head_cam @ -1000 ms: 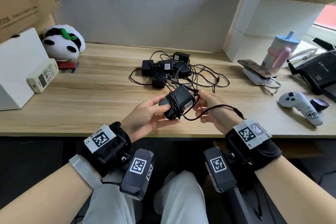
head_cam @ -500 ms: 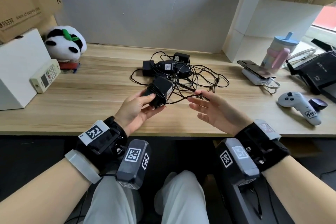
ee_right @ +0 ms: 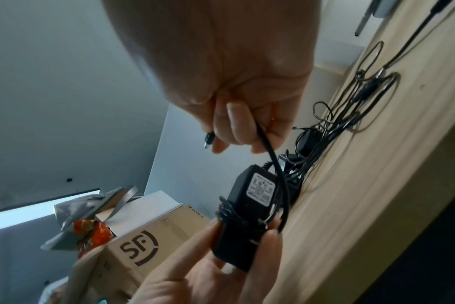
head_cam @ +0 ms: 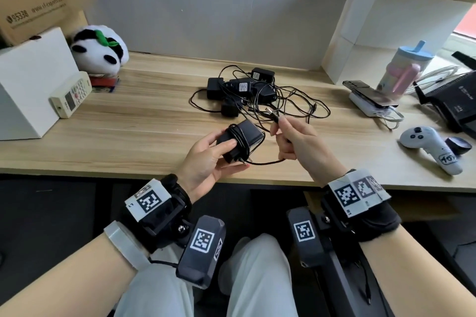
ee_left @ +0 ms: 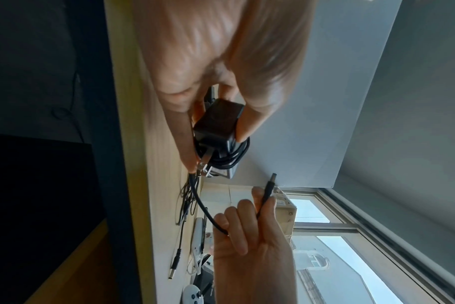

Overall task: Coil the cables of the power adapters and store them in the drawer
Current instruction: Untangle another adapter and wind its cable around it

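A boxy matte-black power adapter (head_cam: 240, 140), wound with thin cable (head_cam: 265, 162), is gripped in the left hand (head_cam: 208, 165) above the pale wood-grain table (head_cam: 134, 131). Its barrel plug (head_cam: 272, 114) is pinched by the right hand (head_cam: 301, 145). More adapters (head_cam: 240, 90) lie tangled behind.

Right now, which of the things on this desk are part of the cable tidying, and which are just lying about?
Part of the job:
- power adapter in the left hand
- its cable end, pinched by the right hand
- tangled adapters behind

Lying about:
- panda plush
- remote control
- game controller
- blue-lidded cup
- router
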